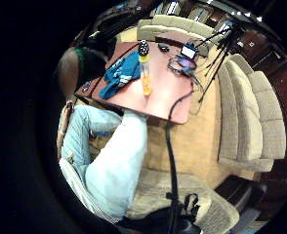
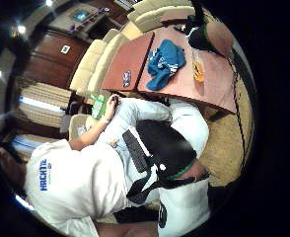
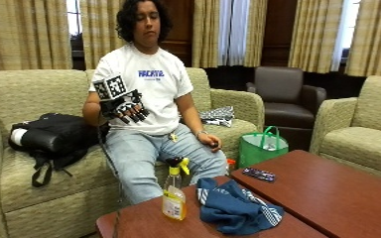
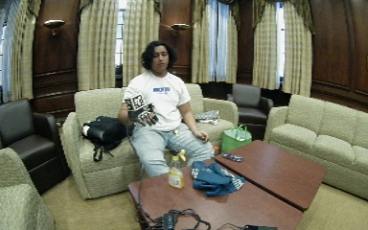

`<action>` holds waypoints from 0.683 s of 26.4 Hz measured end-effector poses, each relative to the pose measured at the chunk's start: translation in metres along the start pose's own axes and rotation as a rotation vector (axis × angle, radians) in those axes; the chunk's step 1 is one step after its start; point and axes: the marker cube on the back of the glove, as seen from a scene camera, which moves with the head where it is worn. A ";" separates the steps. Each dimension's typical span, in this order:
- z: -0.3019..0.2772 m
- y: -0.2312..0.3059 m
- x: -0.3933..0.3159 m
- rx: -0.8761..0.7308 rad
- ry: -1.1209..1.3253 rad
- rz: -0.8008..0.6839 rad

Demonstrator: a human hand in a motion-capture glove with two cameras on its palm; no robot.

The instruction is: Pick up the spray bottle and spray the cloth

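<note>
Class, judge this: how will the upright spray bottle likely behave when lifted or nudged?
The spray bottle looks tall and narrow, so a nudge may tip it. Its clear body seems rigid plastic, probably light. It stands beside the floppy cloth.

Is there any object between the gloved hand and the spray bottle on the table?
Nothing visible. The black-gloved right hand is raised at the chest; the clear yellow-labelled spray bottle stands upright on the reddish wooden table, beside the blue cloth.
</note>
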 end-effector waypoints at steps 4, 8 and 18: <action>-0.002 -0.003 -0.002 0.007 0.016 -0.012; -0.003 -0.008 -0.004 -0.004 0.027 -0.025; 0.003 -0.014 0.000 -0.024 0.041 -0.007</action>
